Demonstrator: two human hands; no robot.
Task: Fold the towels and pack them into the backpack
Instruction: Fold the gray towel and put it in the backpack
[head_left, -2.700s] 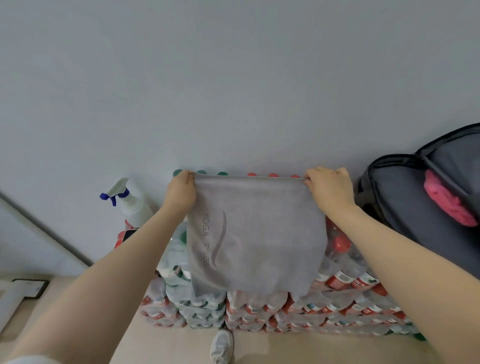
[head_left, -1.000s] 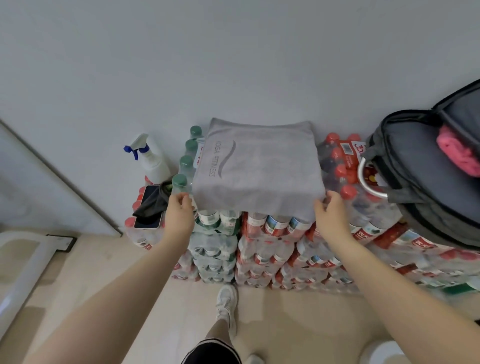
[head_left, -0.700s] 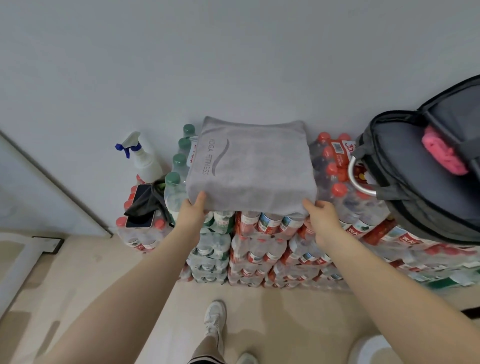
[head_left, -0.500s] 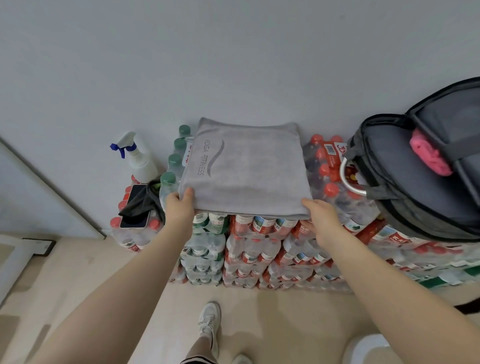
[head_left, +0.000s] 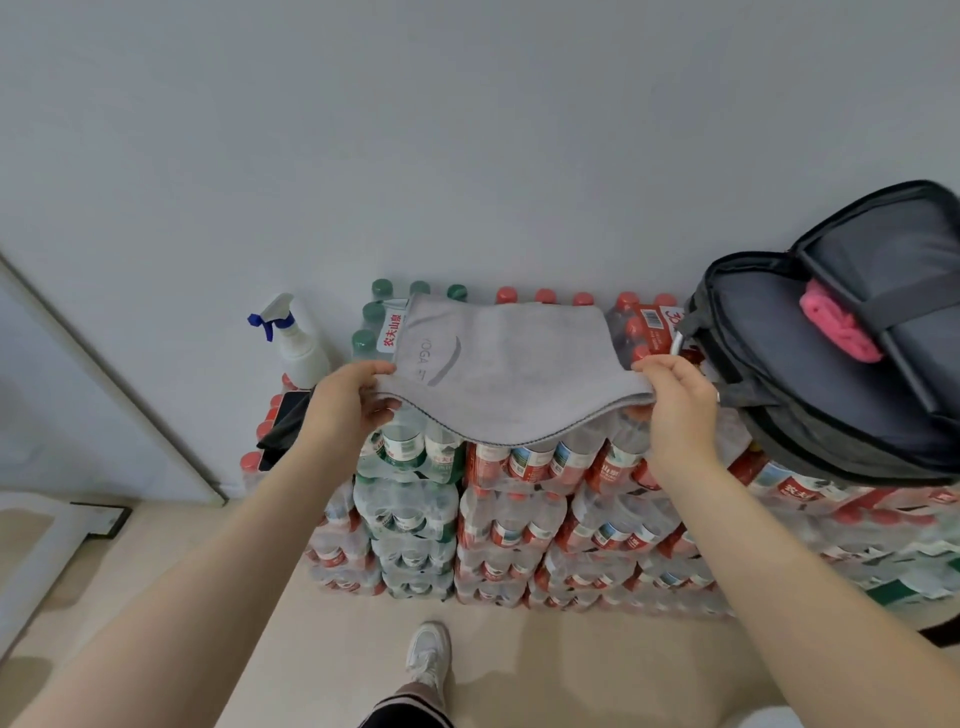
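A grey towel (head_left: 511, 371) with a printed logo lies folded on top of stacked packs of bottled water (head_left: 514, 499). My left hand (head_left: 348, 402) pinches its near left corner and my right hand (head_left: 675, 400) pinches its near right corner. Both corners are raised off the bottles, and the near edge sags between them. The open dark grey backpack (head_left: 810, 364) stands on the bottles at the right, with a pink towel (head_left: 839, 330) tucked under a strap inside it.
A white spray bottle (head_left: 296, 343) with a blue trigger stands left of the stack against the wall. A phone on dark cloth (head_left: 285, 421) lies on a lower pack. My shoe (head_left: 428, 657) is on the beige floor below.
The towel went from hanging between my hands to lying on the bottles. In the last half second both hands lifted its near corners up and towards the far edge.
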